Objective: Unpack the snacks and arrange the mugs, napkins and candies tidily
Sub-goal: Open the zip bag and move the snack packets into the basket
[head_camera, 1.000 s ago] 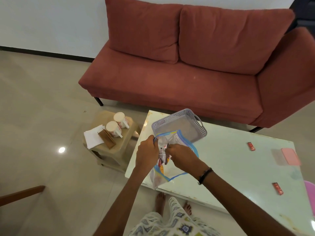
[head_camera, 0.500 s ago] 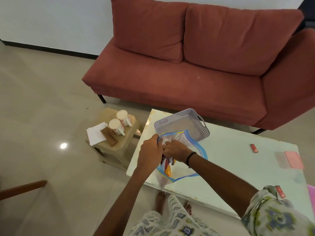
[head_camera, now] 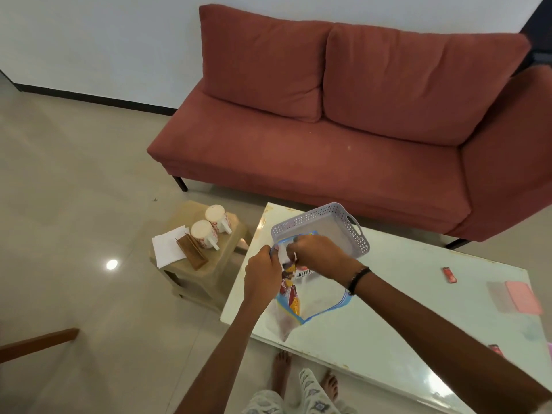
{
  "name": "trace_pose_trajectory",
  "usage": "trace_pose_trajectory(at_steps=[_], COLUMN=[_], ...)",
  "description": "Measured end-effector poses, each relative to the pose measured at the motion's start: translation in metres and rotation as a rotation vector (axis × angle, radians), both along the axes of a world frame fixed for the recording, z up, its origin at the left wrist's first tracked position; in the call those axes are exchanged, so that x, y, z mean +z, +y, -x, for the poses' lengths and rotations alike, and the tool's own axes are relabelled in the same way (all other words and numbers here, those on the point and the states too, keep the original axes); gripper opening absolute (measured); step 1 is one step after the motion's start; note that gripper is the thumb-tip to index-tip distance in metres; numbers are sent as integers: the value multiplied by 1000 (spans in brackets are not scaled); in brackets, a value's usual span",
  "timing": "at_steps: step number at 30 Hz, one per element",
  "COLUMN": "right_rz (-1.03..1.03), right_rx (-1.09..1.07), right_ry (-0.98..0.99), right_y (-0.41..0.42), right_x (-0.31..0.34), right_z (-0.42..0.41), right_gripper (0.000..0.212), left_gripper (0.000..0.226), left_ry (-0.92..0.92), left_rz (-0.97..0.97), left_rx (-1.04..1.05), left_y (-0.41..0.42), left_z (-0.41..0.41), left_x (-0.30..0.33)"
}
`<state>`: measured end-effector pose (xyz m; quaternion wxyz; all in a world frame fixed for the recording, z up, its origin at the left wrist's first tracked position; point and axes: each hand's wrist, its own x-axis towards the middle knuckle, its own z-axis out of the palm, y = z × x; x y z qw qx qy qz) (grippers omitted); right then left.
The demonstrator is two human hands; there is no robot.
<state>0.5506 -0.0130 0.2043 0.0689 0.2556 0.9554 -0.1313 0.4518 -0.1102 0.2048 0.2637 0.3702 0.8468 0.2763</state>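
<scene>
Hands (head_camera: 263,276) pinching bag (head_camera: 316,297) mouth

Soft, even indoor light is filling the room; a lamp is glaring off the floor (head_camera: 111,264) (another on the table's (head_camera: 418,309) near right corner), edges are bowing slightly.

White coffee table (head_camera: 388,309): grey perforated basket (head_camera: 334,227) at far left corner, red candy (head_camera: 449,274) and pink pad (head_camera: 522,296) toward right edge. Beige side stool (head_camera: 206,276): two mugs (head_camera: 209,231), white napkins (head_camera: 167,248), brown holder (head_camera: 191,253).
</scene>
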Motion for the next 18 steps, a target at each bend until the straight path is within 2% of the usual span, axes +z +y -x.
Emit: trace_pose_trajectory(at_steps=[3,6,11,16,18], right_rz=[93,191,265,163,106], right_rx=[-138,-287,-525,-604,-685], right_ry=[108,192,393,571,691], right_y=[12,27,52,90,109], right_x=[28,47,70,86,92], right_z=[-9,-22,-38,-47,-51], right_gripper=[20,17,19,10,10], left_gripper=[37,39,40,40,39], left_ry=[-58,-149,-125,-93,-140], left_rz=[13,1,-37,-51,-91], left_rx=[62,156,238,310,350], left_y=[8,21,41,65,77], left_z=[1,1,-2,-3,-3], left_x=[0,-1,6,11,11])
